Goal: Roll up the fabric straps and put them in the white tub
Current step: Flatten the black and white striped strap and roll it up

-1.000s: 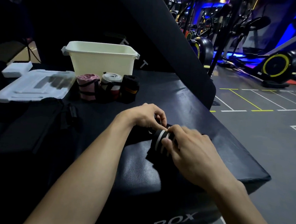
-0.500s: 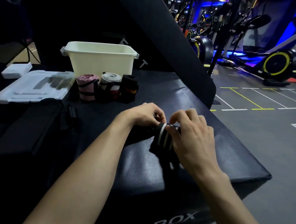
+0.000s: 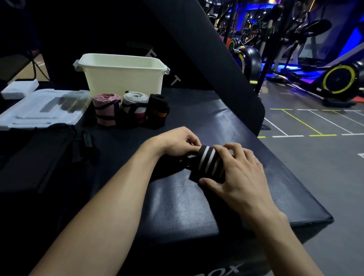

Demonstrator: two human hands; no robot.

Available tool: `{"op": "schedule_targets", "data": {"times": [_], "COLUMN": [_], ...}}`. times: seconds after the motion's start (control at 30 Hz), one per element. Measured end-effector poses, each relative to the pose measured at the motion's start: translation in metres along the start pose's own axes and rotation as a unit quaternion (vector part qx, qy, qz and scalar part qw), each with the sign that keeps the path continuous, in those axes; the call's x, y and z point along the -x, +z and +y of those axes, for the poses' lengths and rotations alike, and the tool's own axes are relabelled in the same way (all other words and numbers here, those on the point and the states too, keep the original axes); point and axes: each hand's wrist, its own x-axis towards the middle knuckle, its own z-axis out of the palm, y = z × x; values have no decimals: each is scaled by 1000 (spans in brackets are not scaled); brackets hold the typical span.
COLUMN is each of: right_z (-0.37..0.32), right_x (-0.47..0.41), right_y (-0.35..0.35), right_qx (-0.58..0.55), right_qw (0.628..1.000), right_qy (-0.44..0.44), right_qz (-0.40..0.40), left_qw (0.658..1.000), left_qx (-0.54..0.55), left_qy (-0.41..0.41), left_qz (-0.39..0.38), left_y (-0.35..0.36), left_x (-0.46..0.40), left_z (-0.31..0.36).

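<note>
A black strap with white stripes point(image 3: 207, 162) is rolled into a thick bundle on the black padded box point(image 3: 184, 211). My right hand point(image 3: 236, 174) grips the roll from the right, thumb under its near end. My left hand point(image 3: 174, 141) pinches the roll's far-left end with curled fingers. The white tub point(image 3: 122, 74) stands at the back of the box. In front of it stand three rolled straps: a pink one point(image 3: 105, 108), a white and red one point(image 3: 134, 107) and a black one with an orange stripe point(image 3: 158, 110).
A white plastic lid point(image 3: 41, 108) and a small white block point(image 3: 19, 88) lie left of the tub. Dark fabric items point(image 3: 46, 150) lie at the left. A slanted black pad point(image 3: 205, 42) rises behind. The box's right edge drops to the gym floor point(image 3: 325, 169).
My right hand has shifted its hold around the striped roll, turning it so more of the stripes show. My left hand has stayed at the roll's far end.
</note>
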Motion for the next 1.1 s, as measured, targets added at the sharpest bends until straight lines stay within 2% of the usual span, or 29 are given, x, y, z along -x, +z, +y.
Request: {"op": "schedule_targets", "data": {"times": [0.27,0.4,0.5,0.57,0.67,0.73,0.77,0.9,1.1], "right_z": [11,16,30,37,43,45,45,50,50], "right_x": [-10,-4,0,2,6,10,11,18,19], "right_y": [14,13,10,7,2,-2,-5,-14,-19], "right_qx": [-11,-141,-281,-381,-544,-639,-666,-707,-739], "right_qw": [998,984,944,902,809,740,717,676,648], "right_qy": [-1,39,119,150,175,177,177,190,176], "right_qz": [57,103,126,139,137,113,104,83,59], "left_qw": [998,986,977,968,961,962,963,956,945], "left_qx": [58,161,211,239,236,229,228,259,303], "left_qy": [-13,-22,4,49,106,118,124,135,120], "left_qz": [-6,-22,-34,-62,-100,-90,-70,14,-8], "left_y": [-1,-1,1,2,6,12,17,37,40], "left_x": [4,9,8,7,11,11,10,6,9], "left_z": [3,11,22,26,34,44,49,64,69]}}
